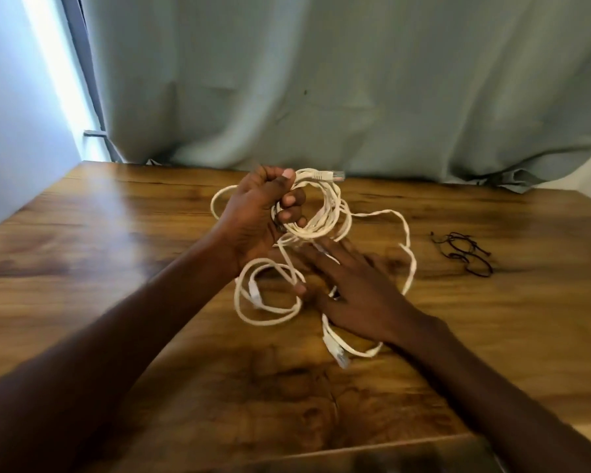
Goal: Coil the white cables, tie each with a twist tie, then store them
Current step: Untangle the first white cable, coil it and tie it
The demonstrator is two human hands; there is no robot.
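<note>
Cables (325, 216) lie mid-table (116, 268), what look like ties (464, 254) right.

Two hands (256, 213); white cables (325, 216) tangled, count unclear; black twist ties (464, 254) bunched.

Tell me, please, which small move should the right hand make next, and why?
Probably grasp the loose cable and feed another loop to the left hand. That hand already grips a coil, the right hand lies open, and the twist ties lie unused.

The right hand (359, 288) is motion-blurred and covers part of the loose white cable (408, 254) (its path underneath is unclear), while the table's (116, 240) near edge is cut off.
</note>
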